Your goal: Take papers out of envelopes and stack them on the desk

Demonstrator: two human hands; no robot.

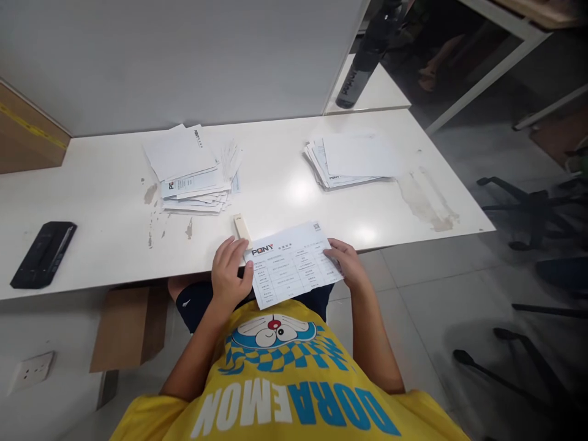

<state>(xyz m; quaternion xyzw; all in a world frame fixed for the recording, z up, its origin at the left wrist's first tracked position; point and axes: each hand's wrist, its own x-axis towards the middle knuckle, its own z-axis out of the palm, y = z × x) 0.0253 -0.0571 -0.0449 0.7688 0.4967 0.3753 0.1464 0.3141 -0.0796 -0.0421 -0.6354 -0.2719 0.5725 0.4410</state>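
In the head view, the containers sit around the edges of the scene: a cardboard box (30, 131) with a yellow strip stands at the far left end of the white surface (271, 165), a second brown box (126, 327) is below it at the lower left, and a dark bottle (367, 52) stands at the upper right, beside the edge of the grey partition (206, 61); the contents of all three cannot be told. A loose left paper pile (190, 165) lies toward the partition with its sheets fanned at uneven angles, and a somewhat neater right paper pile (358, 158) lies well apart from it, topped by a blank-looking page. A dark flat object (43, 254) rests near the front edge at the left. The printed sheet (294, 263), headed "PONY" and ruled as a table, is between the two hands at the front edge of the surface, partly over the person's lap. The left hand (232, 269) is partly curled, pinching the sheet's left edge with the thumb on top; its fingertips meet the near end of a small cream block (241, 228), though whether they grip it is unclear. The right hand (346, 262) is loosely bent, pinching the sheet's right edge.
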